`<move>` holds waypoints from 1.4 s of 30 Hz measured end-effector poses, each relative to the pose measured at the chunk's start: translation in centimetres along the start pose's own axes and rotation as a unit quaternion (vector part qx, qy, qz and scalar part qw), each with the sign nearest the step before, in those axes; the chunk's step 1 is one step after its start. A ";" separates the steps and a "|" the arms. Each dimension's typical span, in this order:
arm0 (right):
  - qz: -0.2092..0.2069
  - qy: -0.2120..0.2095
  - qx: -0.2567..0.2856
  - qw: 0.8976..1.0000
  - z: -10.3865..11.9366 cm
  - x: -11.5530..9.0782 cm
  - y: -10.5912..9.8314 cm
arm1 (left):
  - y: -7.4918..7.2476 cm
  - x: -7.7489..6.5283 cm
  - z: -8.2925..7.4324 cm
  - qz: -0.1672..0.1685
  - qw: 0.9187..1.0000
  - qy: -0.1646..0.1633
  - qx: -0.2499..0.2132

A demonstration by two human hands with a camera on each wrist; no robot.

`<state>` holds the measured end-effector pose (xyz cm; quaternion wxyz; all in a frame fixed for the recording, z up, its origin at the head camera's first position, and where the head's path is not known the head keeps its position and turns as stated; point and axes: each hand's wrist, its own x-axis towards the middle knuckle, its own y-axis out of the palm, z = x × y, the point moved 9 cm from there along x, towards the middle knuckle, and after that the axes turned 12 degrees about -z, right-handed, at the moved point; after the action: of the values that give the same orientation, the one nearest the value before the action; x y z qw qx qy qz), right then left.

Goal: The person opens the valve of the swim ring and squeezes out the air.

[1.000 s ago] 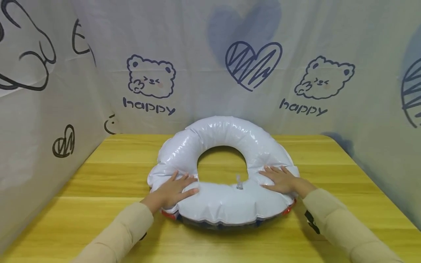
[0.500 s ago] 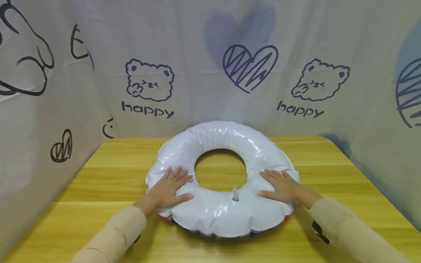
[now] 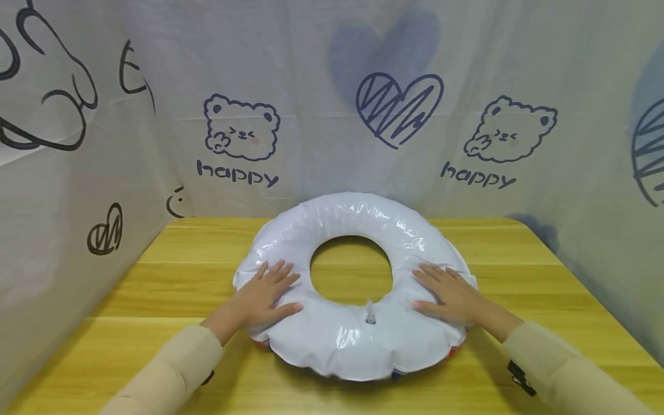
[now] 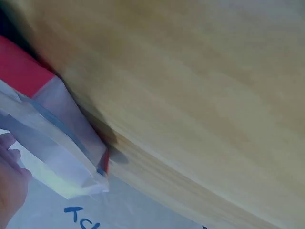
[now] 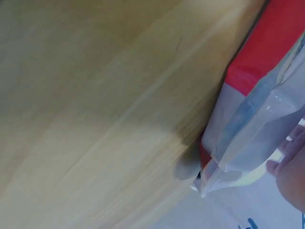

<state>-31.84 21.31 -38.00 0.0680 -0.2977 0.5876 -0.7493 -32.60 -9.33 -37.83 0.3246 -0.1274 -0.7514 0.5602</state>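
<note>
An inflated swim ring (image 3: 353,346) lies on the wooden table with its glossy white side up. Its underside has red patches, seen along the edge in both wrist views. A clear air valve (image 3: 370,314) sticks up by the inner edge, near side. On the ring's left part rests my left hand (image 3: 264,294), palm down with fingers spread. My right hand (image 3: 451,294) lies the same way on the right part, thumb pointing inward. In the left wrist view only part of the left hand (image 4: 12,181) shows beside the ring (image 4: 57,129).
The yellow wood-grain table (image 3: 155,346) extends round the ring on all sides. White cloth (image 3: 311,86) with drawn bears, hearts and "happy" lettering hangs behind the table and along both sides. A dark device (image 3: 520,377) sits under the right sleeve.
The ring's near side, tilted up one second ago, has come down flatter. Both hands stay on it, shifting slightly outward. The valve shows nearer to me in the head view.
</note>
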 end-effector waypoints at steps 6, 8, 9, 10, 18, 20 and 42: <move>-0.051 -0.086 0.088 0.991 2.6 -0.4 -1.3 | -1.1 -0.8 -3.2 -0.046 0.994 0.068 -0.075; -0.052 -0.109 0.101 0.988 3.4 -0.5 -1.4 | -1.1 -0.9 -4.2 -0.046 0.991 0.084 -0.094; -0.046 -0.114 0.105 0.987 3.8 -0.5 -1.3 | -1.0 -1.0 -4.6 -0.043 0.990 0.090 -0.099; -0.038 -0.117 0.109 0.986 4.1 -0.6 -1.1 | -0.8 -1.0 -5.0 -0.040 0.990 0.095 -0.100; 0.011 -0.110 0.121 0.987 5.2 -0.6 0.8 | 0.6 -1.1 -5.7 -0.001 0.992 0.080 -0.100; 0.014 -0.103 0.118 0.988 5.1 -0.7 1.1 | 1.0 -1.1 -5.6 0.010 0.992 0.072 -0.103; 0.068 -0.071 0.114 0.989 5.1 -1.0 3.3 | 4.0 -1.7 -5.0 0.065 0.994 0.026 -0.086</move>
<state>-29.15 16.44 -40.75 0.1937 -0.2997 0.5110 -0.7820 -28.86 -5.06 -41.33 0.2942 -0.2181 -0.7785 0.5098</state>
